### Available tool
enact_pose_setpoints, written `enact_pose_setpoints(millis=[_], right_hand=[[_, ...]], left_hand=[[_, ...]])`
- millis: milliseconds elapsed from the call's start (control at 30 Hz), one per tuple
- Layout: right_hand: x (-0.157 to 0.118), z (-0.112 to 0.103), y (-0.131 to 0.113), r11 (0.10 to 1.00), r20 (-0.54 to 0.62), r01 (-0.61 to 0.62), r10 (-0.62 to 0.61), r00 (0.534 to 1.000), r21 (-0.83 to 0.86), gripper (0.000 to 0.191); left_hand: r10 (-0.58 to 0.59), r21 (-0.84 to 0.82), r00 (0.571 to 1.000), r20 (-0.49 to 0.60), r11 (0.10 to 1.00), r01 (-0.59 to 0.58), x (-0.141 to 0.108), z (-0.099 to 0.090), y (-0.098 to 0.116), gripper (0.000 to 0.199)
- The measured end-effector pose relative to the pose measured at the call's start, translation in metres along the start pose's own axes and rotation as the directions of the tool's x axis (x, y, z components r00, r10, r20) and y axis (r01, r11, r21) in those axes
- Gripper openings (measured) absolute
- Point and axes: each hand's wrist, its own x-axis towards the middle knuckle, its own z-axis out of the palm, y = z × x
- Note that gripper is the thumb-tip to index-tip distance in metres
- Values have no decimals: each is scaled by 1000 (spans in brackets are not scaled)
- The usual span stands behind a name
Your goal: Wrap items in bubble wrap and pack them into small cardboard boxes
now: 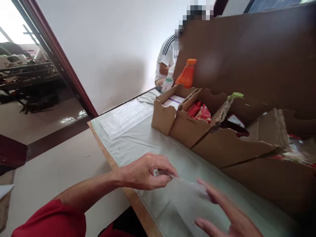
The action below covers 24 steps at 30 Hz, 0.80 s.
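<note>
My left hand (150, 171) is over the near edge of the table, thumb and fingers pinched on the edge of a clear plastic bag (189, 197). The bag hangs down and to the right, thin and see-through against the cloth. Beside it, at the lower right, my right hand (227, 210) is blurred, with its thumb and fingers spread apart. Its fingertips are close to the bag's upper right part; whether they touch it I cannot tell.
Cardboard bins (192, 131) line the table's far side, holding red packets (198, 110) and boxes. An orange bottle (186, 74) stands behind them. Bubble-wrap bags (128, 117) lie at the table's far left. A person in a white shirt (168, 49) sits behind a tall cardboard panel (247, 59).
</note>
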Motion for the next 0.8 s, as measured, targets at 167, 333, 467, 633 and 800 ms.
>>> enact_pose_setpoints(millis=[167, 333, 467, 633, 800], right_hand=[[91, 10, -89, 940, 90, -106, 82, 993, 324, 34], [163, 50, -126, 805, 71, -183, 173, 982, 565, 29], [236, 102, -130, 727, 65, -203, 213, 975, 656, 31], [327, 154, -108, 728, -27, -246, 342, 939, 640, 40], [353, 166, -78, 807, -69, -288, 374, 925, 515, 49]], left_hand=[[-105, -581, 955, -277, 810, -80, -19, -11, -25, 73], [-287, -794, 956, -67, 596, 123, -71, 5, -63, 73], [-551, -733, 798, -245, 644, 220, -105, -41, -82, 56], [-452, -161, 672, -587, 879, 450, -82, -158, -103, 49], [-308, 148, 675, -670, 836, 528, -25, -220, -122, 45]])
